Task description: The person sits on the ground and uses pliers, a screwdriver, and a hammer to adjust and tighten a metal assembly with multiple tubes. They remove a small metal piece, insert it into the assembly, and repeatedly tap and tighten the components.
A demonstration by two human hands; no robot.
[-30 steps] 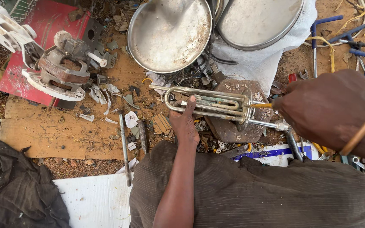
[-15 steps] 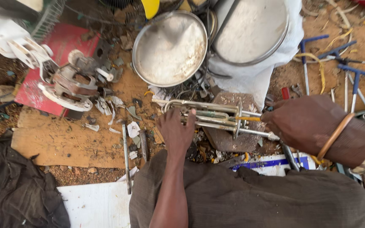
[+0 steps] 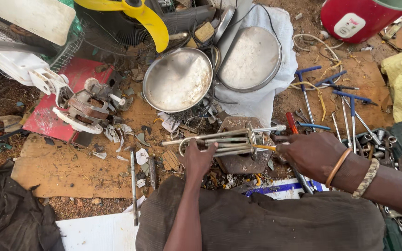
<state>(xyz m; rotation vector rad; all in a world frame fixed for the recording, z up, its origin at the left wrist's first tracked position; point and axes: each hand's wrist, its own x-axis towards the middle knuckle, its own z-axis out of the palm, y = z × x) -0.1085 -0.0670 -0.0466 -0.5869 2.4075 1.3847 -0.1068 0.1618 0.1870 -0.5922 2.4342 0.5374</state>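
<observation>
Heating element [image 3: 224, 142] now lifted slightly over flat stone [image 3: 243, 160]. Left hand [image 3: 198, 160] fingers curled around coil loops; right hand [image 3: 310, 153] closed on yellow-handled tool [image 3: 264, 147] at flange. Steel pans [image 3: 178, 80] beyond stone.

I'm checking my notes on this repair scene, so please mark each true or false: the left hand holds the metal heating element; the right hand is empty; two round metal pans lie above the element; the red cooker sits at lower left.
1. The left hand holds the metal heating element: true.
2. The right hand is empty: false, it grips a yellow-shafted tool set against the element.
3. Two round metal pans lie above the element: true.
4. The red cooker sits at lower left: false, it stands at upper right.
</observation>
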